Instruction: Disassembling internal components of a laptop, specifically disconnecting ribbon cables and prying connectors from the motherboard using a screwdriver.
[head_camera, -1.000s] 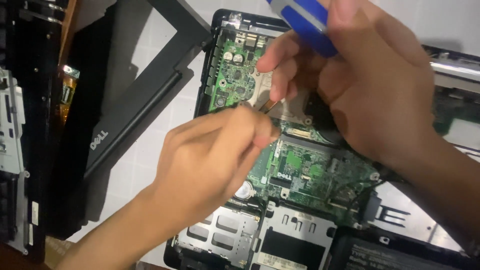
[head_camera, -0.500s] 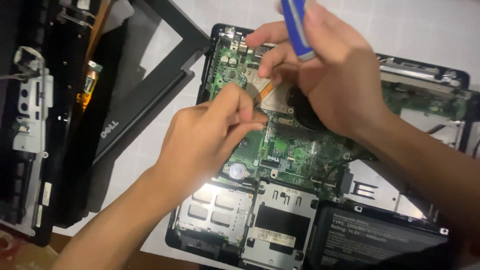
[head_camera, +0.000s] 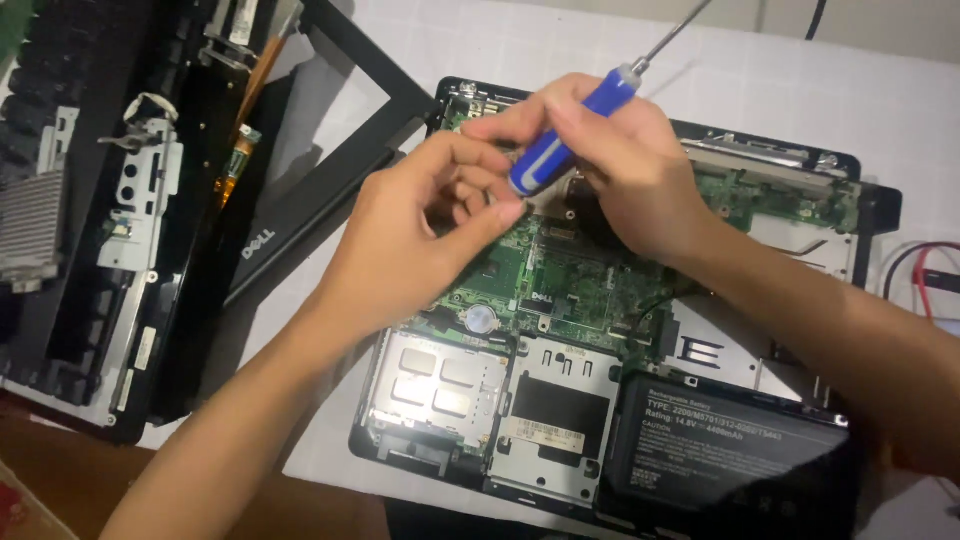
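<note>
Bench (head_camera: 880, 90): white covering, carries everything. One opened laptop base (head_camera: 870, 210) lies bottom-up at centre right, cover off so the green circuit board (head_camera: 570, 275) is exposed for access. One black screen bezel (head_camera: 300, 215) is set aside at an angle on the left, just beside the base, out of the working area. Further left, a stack of removed black panels with one grey metal bracket (head_camera: 145, 200) on top; exact count of panels cannot be told. One black battery pack (head_camera: 720, 450) sits in its bay at the near right corner of the base. One round coin cell (head_camera: 481, 319) shows on the board.

Hands: two, both over the upper middle of the board, close together. Right hand (head_camera: 630, 170) is closed around one blue-handled screwdriver (head_camera: 555, 145), shaft pointing up and away, handle end down, apparently parked in the palm to free the fingertips. Left hand (head_camera: 420, 235) has thumb and fingers pinched together near the handle end; whether a small part sits between them cannot be told.

Cables: red and dark leads (head_camera: 925, 265) at the right edge.
</note>
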